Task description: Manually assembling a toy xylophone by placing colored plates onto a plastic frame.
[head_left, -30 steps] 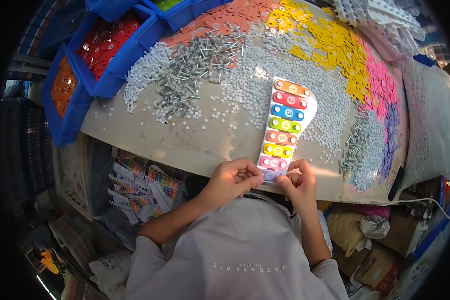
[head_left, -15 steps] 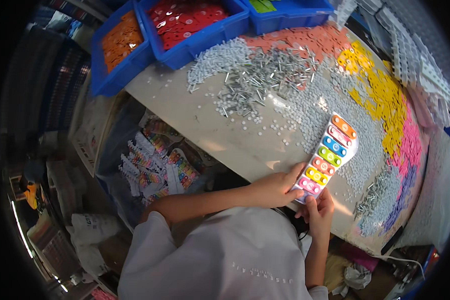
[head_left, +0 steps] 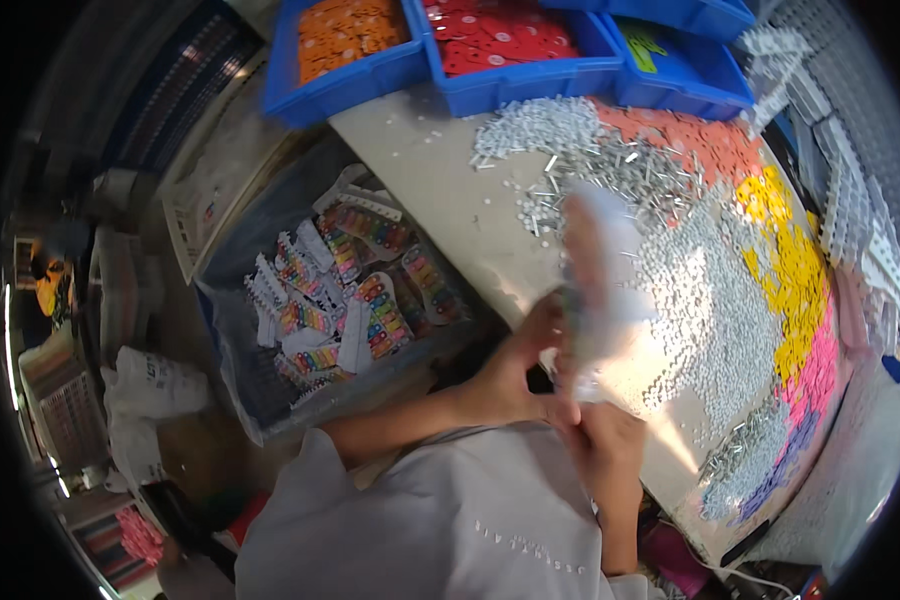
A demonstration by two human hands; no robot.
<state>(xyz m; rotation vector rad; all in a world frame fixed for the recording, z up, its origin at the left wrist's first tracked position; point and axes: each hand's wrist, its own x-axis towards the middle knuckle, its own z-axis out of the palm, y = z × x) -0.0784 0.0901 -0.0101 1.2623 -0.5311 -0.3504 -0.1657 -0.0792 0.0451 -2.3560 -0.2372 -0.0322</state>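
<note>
Both hands meet at the near edge of the surface (head_left: 440, 170), w/ a toy xylophone board (head_left: 592, 270) between them; the board is heavily motion-blurred, a pale streak standing roughly upright above the hands, coloured bars barely readable. Left hand (head_left: 515, 375): fingers curled & closed on the board's lower end, thumb side toward the board. Right hand (head_left: 610, 450) sits just below & beside it, fingers bent in at the board's bottom edge; looks like a grip too, but how tight can't be told thru the blur. On the surface beyond: a spread of small white parts (head_left: 710, 300), a heap of metal pins (head_left: 620, 170), then patches of orange-pink, yellow (head_left: 790, 270) & pink pieces toward the right. Far edge has blue bins, one w/ orange pieces (head_left: 345, 35), one w/ red (head_left: 500, 35). To the person's left, below the surface, a grey crate (head_left: 240, 400) holds finished xylophone boards (head_left: 355, 300) piled loosely.
</note>
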